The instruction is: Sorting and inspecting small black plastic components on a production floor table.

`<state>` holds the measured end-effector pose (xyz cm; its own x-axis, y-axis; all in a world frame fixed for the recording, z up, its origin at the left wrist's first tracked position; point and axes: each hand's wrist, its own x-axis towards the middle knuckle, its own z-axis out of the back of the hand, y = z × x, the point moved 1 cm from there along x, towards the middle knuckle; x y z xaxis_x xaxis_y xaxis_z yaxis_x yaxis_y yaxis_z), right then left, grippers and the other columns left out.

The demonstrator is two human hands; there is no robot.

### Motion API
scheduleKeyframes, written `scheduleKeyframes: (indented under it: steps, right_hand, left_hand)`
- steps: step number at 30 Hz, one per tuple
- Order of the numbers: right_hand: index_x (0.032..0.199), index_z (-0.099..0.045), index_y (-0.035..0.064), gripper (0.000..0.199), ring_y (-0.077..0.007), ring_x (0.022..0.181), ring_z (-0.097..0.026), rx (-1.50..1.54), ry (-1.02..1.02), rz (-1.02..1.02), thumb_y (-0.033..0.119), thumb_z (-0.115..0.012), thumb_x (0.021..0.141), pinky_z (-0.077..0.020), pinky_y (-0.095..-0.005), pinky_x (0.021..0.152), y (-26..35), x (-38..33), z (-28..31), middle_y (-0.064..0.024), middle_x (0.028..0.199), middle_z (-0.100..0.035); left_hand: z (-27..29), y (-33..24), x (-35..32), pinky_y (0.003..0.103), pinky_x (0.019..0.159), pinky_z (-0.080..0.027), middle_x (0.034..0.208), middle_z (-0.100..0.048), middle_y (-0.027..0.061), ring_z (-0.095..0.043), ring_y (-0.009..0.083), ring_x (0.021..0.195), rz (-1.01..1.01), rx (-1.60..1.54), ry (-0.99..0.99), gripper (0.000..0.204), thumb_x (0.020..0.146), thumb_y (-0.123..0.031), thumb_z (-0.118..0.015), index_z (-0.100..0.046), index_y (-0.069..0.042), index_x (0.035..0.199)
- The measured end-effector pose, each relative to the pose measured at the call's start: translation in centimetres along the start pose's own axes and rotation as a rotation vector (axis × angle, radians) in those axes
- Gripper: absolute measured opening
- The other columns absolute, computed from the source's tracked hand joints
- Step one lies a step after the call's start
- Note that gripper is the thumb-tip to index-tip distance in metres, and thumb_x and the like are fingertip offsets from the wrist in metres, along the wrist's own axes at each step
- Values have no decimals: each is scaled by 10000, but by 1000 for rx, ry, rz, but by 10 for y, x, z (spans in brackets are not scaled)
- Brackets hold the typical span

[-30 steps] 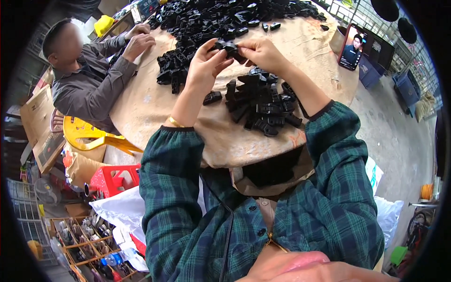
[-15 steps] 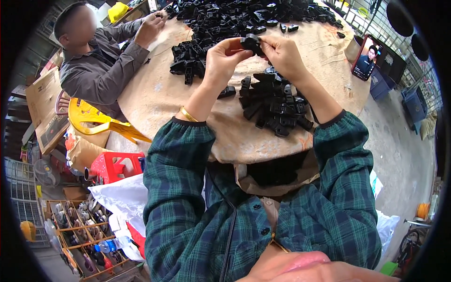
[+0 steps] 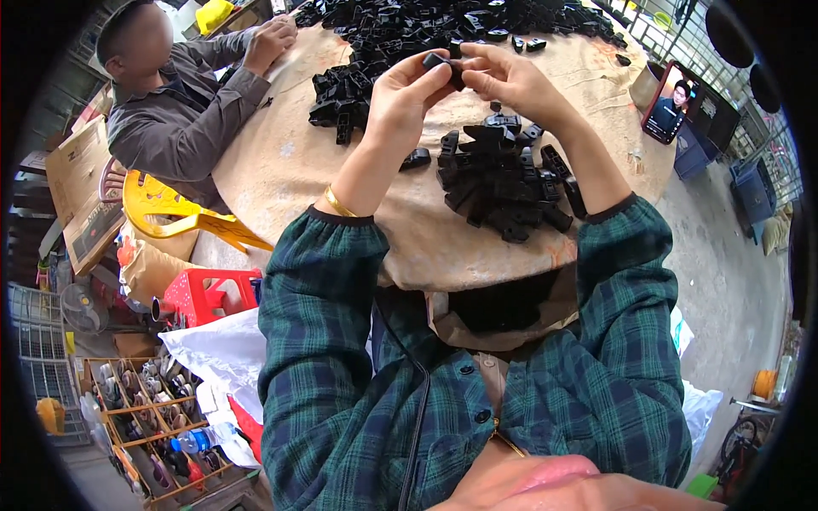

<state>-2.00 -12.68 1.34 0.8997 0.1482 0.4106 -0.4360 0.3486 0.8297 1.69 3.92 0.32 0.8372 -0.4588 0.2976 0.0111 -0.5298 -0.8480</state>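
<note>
Above the cloth-covered table, my left hand pinches a small black plastic part between thumb and fingers. My right hand is closed at the part's other side, thumb and fingertips against it; their exact grip is partly hidden. Below my hands lies a small heap of black plastic parts, close to my right forearm. One loose black part rests beside that heap, nearer my left wrist.
A large pile of black parts covers the table's far side. The tan tablecloth hangs over the near edge, above an open bag at my lap. A co-worker sits left. A phone stands right; yellow chair left.
The black part in my hands has turned and moved slightly up and left. My right hand has shifted its fingers on it. The co-worker's hands have moved slightly.
</note>
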Motion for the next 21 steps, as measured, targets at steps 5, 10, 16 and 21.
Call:
scheduleKeyframes:
  steps: [5, 10, 16, 21]
  right_hand:
    - [1208, -487, 59, 471, -142, 872, -592, -145, 98, -85, 324, -580, 831, -489, -238, 696, -5, 6, 46, -74, 1013, -602]
    - [1240, -451, 129, 615, -111, 610, -533, -644, 121, -463, 395, -672, 732, -450, -227, 492, -38, -2, 70, -73, 781, -575]
    - [1022, -599, 6, 371, -165, 649, -582, -614, 174, -21, 145, -628, 679, -472, -286, 613, -67, 16, 25, -124, 776, -628]
    - [979, -613, 3, 333, -193, 703, -625, -542, 305, -72, 156, -664, 687, -493, -294, 638, -45, 35, -10, -144, 810, -647]
  left_hand:
    - [3, -5, 1, 241, 720, -493, 894, -624, 121, -605, 152, 762, -50, 492, 73, 256, 828, -82, -574, -545, 51, 1044]
    - [18, 8, -6, 314, 665, -472, 828, -617, 154, -598, 231, 731, -79, 1329, 305, 307, 774, -195, -620, -580, -8, 1015]
    - [5, 14, -10, 356, 692, -451, 813, -608, 191, -587, 311, 770, 6, 1321, 580, 312, 806, -315, -569, -634, -25, 901]
    - [16, 12, -9, 355, 670, -463, 769, -580, 138, -582, 301, 754, -249, 1483, 68, 210, 691, -167, -681, -624, -31, 841]
